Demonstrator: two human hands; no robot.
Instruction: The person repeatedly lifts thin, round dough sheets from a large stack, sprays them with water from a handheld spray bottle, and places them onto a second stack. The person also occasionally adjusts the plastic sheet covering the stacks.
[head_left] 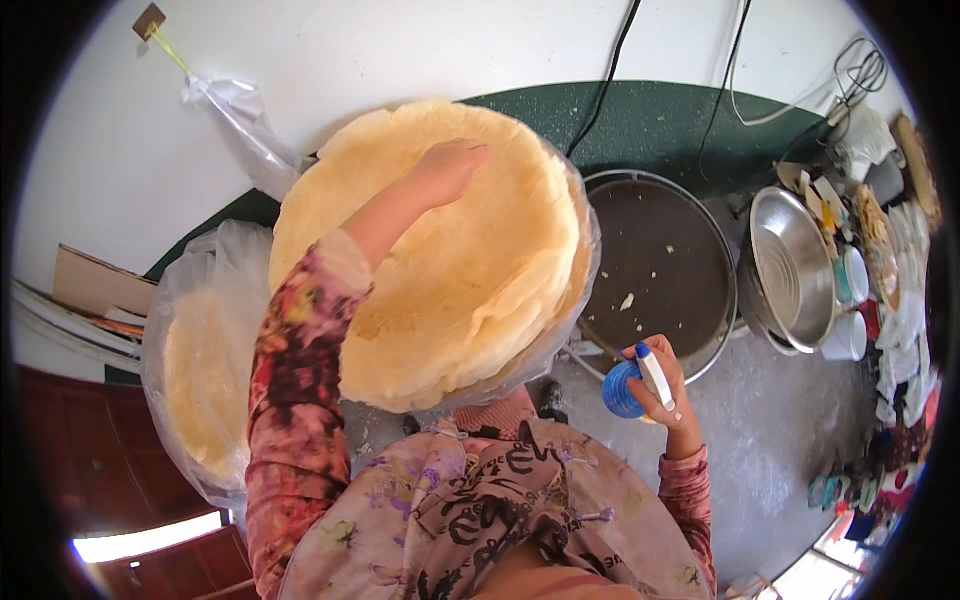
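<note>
A tall stack of large pale round flatbreads [430, 270] sits in clear plastic. My left hand [450, 170] is over the upper right of its top sheet, fingers curled down and together, their tips hidden; I cannot tell what is in them. My right hand [668, 395], lower right of the stack, grips a blue spray bottle [622, 390] with a white and dark-blue nozzle.
Beside the stack are a round dark pan [660, 265] with scraps, a steel basin [790, 270] and cluttered tubs [845, 335]. Another bagged stack [195, 370] stands left. Cables [610, 70] hang on the wall; shoes [835, 490] lie on the floor.
</note>
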